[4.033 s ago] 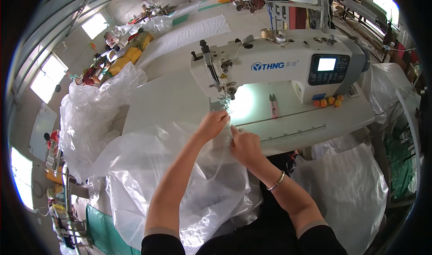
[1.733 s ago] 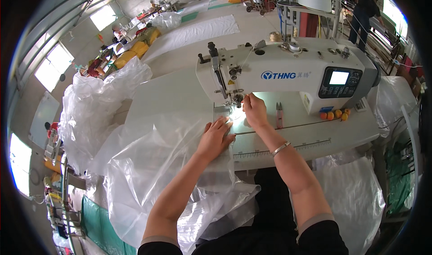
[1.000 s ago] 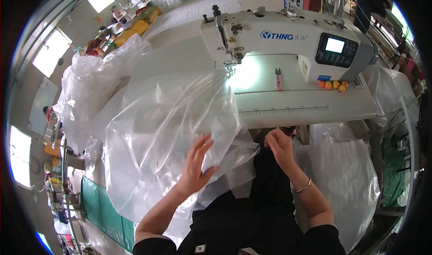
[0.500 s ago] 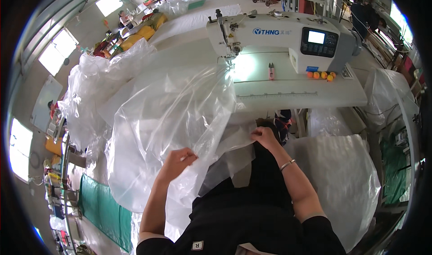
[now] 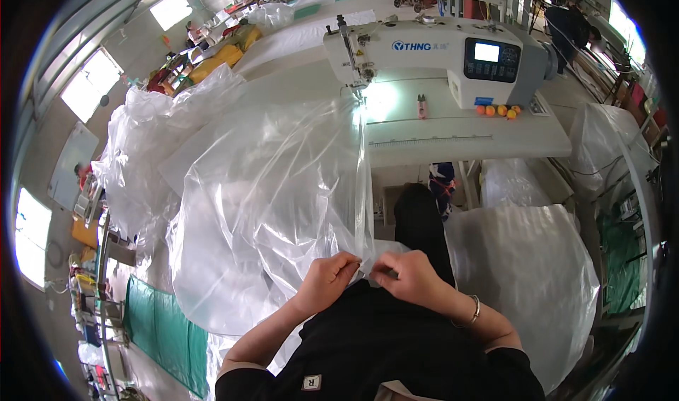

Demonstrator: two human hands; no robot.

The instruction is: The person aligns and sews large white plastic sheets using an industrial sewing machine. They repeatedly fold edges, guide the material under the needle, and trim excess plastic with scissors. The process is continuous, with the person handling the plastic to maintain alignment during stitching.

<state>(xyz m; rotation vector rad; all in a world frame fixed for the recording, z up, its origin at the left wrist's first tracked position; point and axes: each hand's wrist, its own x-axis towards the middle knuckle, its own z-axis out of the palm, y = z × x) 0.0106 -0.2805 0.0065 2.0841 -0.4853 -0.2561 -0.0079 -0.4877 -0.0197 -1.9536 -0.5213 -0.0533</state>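
Observation:
A large sheet of clear plastic film (image 5: 269, 196) runs from under the needle of a white sewing machine (image 5: 424, 51) down toward my lap. At its near edge, close to my waist, my left hand (image 5: 327, 282) pinches the film. My right hand (image 5: 407, 274), a bangle on its wrist, is closed on the same edge just to the right. The two hands almost meet. From them the film's right edge stretches in a narrow folded strip up to the needle, where a bright lamp shines on the machine table (image 5: 438, 141).
Pink-handled thread snips (image 5: 422, 107) and several small orange and yellow balls (image 5: 499, 111) lie on the machine table. Crumpled film (image 5: 141, 132) is heaped at the left; more film (image 5: 523, 281) hangs at my right. Another person (image 5: 568, 33) bends over at the far right.
Both hands have come together near my waist, the left moving right and down, the right moving down and left. The film's right edge is now drawn straighter toward me.

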